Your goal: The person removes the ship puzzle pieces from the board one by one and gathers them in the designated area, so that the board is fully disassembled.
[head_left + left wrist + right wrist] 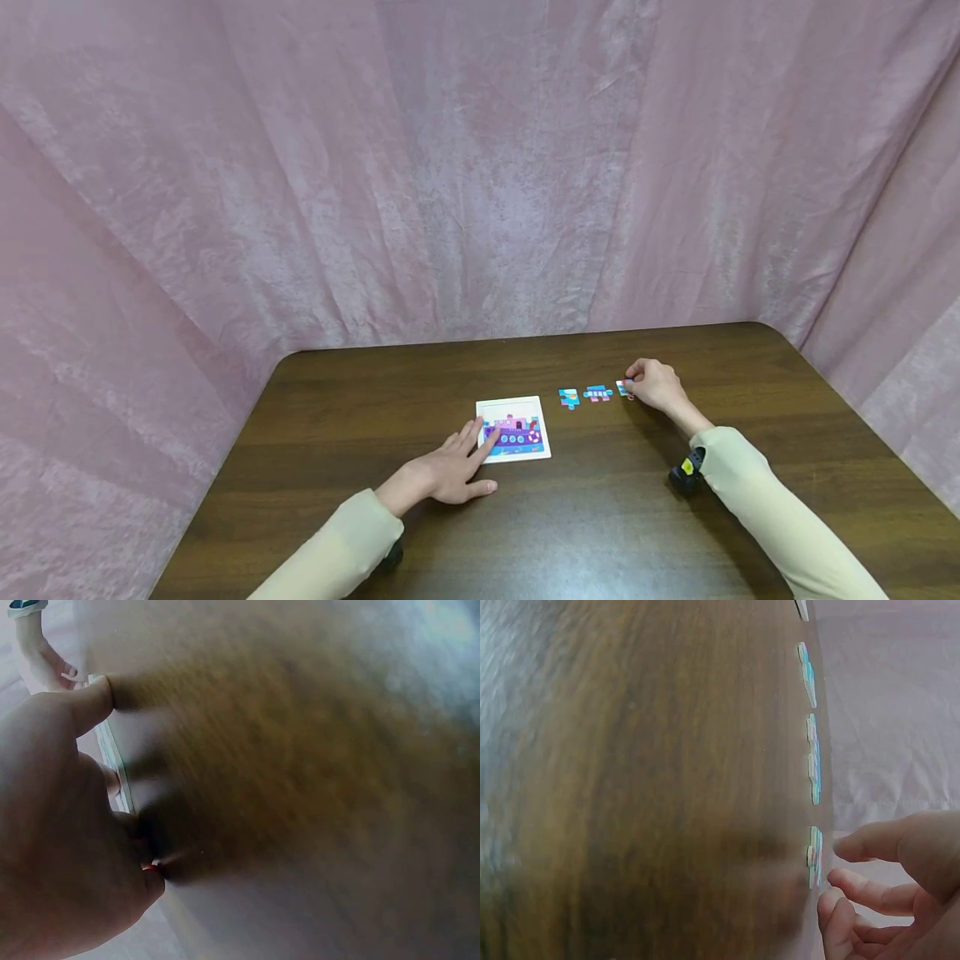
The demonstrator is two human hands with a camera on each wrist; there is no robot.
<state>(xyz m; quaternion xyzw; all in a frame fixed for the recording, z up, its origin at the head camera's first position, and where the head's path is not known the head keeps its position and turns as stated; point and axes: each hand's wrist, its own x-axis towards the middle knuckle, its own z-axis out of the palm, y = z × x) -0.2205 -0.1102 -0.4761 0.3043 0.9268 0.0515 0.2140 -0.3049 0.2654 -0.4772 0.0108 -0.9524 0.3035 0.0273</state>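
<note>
My left hand [450, 473] lies spread, its fingertips resting on the left side of a small white-framed jigsaw puzzle [546, 446]. That puzzle shows a pink and purple boat on blue water, and its upper part is white. In the left wrist view, the fingers [94, 705] reach over the board's edge. Off to the right, my right hand [658, 386] has curled fingers and pinches a small colourful puzzle piece [621, 388] at the table, covering part of it. The right wrist view shows this piece [814, 859] edge-on, beside the thumb and fingertips.
Two loose puzzle pieces, one with an orange patch [569, 397] and one striped [598, 392], lie between the board and my right hand. The brown wooden table [375, 392] ends at a pink curtain [480, 208] behind it.
</note>
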